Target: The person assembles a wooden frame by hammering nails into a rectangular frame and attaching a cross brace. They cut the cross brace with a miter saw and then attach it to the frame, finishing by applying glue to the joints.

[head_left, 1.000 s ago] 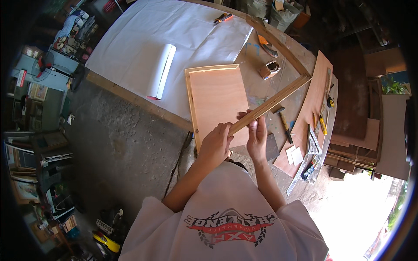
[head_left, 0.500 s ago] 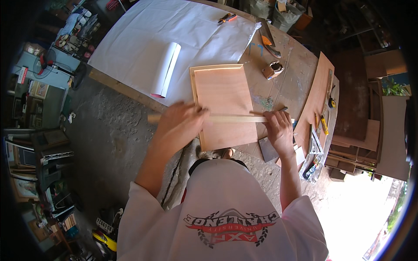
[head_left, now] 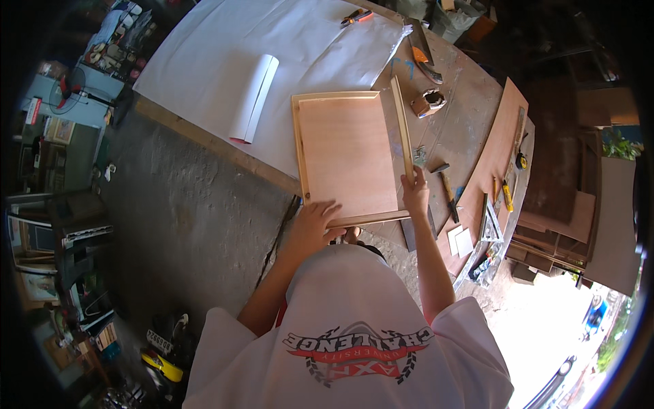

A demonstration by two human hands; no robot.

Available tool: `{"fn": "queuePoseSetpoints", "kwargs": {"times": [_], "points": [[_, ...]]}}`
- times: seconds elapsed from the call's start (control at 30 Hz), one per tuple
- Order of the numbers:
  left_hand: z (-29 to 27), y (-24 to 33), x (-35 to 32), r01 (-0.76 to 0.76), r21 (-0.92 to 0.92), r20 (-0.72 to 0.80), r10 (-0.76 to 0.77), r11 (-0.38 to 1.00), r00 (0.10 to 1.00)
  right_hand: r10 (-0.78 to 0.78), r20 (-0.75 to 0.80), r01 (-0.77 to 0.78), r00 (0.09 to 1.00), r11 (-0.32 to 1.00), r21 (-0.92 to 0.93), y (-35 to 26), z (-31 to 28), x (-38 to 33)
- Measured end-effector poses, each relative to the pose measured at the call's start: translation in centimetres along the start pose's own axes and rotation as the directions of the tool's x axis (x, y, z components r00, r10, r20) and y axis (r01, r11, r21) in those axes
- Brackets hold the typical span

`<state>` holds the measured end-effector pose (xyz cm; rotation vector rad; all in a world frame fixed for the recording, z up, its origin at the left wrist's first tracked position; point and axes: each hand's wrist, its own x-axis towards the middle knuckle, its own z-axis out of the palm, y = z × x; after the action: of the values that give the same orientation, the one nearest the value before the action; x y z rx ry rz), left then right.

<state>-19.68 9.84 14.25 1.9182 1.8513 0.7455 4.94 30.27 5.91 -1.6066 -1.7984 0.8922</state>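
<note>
A flat plywood panel [head_left: 349,153] lies at the table's near edge, with light wooden strips along its far and left sides. Another wooden strip [head_left: 371,219] runs along its near edge. At the near left corner my left hand [head_left: 315,221] is closed on that strip's left end, fingers over the panel and thumb on the near side. My right hand [head_left: 416,192] grips the near end of a separate narrow wooden strip [head_left: 402,126], which points away from me beside the panel's right side. Right of that hand lies a hammer [head_left: 447,194].
White sheeting [head_left: 204,75] covers the table's left, with a white roll [head_left: 255,99] on it. Pliers [head_left: 357,17], a handsaw [head_left: 424,61], a small open box [head_left: 428,102], a long plywood piece [head_left: 487,163], a yellow-handled tool [head_left: 507,195] and a triangle square [head_left: 490,221] lie around.
Both hands held a strip crosswise over the panel. Now one strip lies along the near edge under my left hand, and my right hand holds another pointing away. The hammer shows fully.
</note>
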Motion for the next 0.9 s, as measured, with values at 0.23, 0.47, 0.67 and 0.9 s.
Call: {"fn": "queuePoseSetpoints", "kwargs": {"times": [0.23,0.47,0.67,0.9], "points": [[6.1,-1.9,-5.6,0.131,0.173,0.038,-0.139,0.976,0.990,0.024,0.021,-0.023,0.999,0.998,-0.064,4.3,3.8,-2.2],[7.9,-2.4,-6.2,0.121,0.272,-0.041,-0.114,0.955,0.993,-0.171,-0.060,0.149,0.983,0.951,-0.272,4.0,5.4,-2.6],[7.7,-3.2,-7.0,0.193,0.237,-0.103,-0.173,0.952,0.980,-0.069,0.073,0.086,0.995,0.956,-0.280,3.4,5.7,-2.4],[9.6,-3.8,-9.5,0.474,-0.038,-0.370,-0.453,0.880,0.811,-0.142,0.047,0.150,0.989,0.949,-0.277,3.6,5.5,-2.3]]}}
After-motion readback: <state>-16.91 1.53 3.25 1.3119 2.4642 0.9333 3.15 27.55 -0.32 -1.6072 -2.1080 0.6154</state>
